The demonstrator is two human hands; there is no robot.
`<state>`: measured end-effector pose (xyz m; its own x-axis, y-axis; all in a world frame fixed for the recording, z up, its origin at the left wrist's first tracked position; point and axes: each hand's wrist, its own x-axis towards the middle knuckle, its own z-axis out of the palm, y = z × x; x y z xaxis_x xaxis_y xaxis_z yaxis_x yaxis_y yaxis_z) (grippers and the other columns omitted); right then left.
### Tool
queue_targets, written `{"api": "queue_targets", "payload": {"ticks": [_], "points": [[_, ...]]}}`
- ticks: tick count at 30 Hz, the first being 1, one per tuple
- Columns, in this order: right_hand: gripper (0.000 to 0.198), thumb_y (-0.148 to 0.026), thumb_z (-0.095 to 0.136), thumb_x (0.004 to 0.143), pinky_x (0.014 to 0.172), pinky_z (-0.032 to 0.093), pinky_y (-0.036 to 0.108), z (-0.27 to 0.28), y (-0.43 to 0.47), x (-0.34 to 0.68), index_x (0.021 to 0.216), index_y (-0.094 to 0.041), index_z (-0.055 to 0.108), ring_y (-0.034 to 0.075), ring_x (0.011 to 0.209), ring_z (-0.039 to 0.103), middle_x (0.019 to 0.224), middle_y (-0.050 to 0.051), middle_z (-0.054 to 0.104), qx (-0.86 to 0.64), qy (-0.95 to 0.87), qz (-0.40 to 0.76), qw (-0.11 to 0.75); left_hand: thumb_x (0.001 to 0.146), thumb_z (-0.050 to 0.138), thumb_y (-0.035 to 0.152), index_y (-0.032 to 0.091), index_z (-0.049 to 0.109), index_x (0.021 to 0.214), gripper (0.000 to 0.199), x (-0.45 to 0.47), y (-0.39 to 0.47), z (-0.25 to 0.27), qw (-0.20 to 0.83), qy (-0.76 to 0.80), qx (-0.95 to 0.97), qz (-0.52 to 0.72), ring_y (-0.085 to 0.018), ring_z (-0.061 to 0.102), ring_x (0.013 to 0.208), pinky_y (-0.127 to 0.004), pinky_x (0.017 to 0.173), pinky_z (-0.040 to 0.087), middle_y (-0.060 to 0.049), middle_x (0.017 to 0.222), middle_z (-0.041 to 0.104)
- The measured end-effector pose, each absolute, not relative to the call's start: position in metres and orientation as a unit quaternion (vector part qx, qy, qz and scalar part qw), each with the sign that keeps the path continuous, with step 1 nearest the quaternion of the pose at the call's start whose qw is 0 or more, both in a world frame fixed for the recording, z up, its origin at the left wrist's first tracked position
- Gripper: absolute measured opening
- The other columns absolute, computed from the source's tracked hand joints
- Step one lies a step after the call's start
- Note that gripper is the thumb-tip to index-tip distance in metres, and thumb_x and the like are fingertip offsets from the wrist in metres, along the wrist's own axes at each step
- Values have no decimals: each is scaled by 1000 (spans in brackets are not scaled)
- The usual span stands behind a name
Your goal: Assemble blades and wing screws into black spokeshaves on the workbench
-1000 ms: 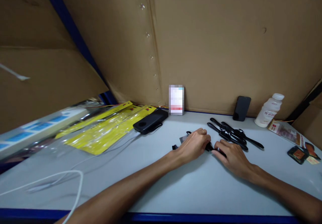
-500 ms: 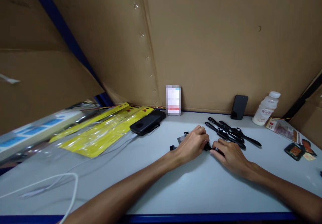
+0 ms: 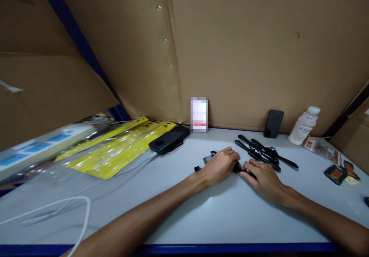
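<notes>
Little has changed over the last second: the frame shifts slightly, and both hands keep nearly the same pose, so the handling of the black piece [image 3: 237,168] appears unfinished. That piece lies between the hands, just right of and below the frame's centre. The left hand [image 3: 219,167] has its fingers bunched and seems to pinch one end, though its thumb is hidden; the right hand [image 3: 263,180] pinches the other end between thumb and forefinger. The pile of black handled things [image 3: 259,155], right of centre, stays put on the table [image 3: 190,226].
</notes>
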<state>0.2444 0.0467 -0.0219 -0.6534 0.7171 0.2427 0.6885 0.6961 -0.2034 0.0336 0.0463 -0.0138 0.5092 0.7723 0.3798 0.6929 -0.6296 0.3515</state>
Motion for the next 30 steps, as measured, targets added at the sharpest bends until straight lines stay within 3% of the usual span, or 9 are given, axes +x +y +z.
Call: {"api": "queue_targets", "payload": {"ticks": [7,11,17,26,30], "points": [[22,-36,50,101,64,37,30,-22,47,245,90,-23,64,17,73,61,84,1,63,-388,-908,43,153,87,45,3,17,69,86,28,33,45,-12,63,436,866,239,-20,55,85,-32,71,47,-6,85,59],[21,-35,51,101,64,37,30,-21,47,244,91,-22,63,17,72,60,84,1,63,-386,-908,40,155,91,48,9,16,67,81,23,34,43,-11,57,411,880,231,-21,56,85,-33,76,48,-6,83,62],[19,-34,52,101,64,36,30,-21,47,244,90,-22,62,18,73,61,84,1,63,-385,-909,46,155,90,45,2,13,66,100,25,35,44,-10,65,423,870,245,-22,57,93,-34,81,50,-8,91,64],[20,-33,51,101,64,37,30,-17,45,242,89,-22,62,18,75,62,84,1,62,-393,-907,43,145,89,50,6,15,65,80,20,36,41,-9,45,422,878,221,-21,56,88,-32,78,48,-7,87,62],[20,-35,51,102,66,37,29,-19,46,243,91,-22,62,18,76,62,85,1,63,-389,-908,46,146,91,46,5,15,64,90,21,37,43,-12,60,419,875,235,-21,57,90,-33,80,49,-6,87,63]]}}
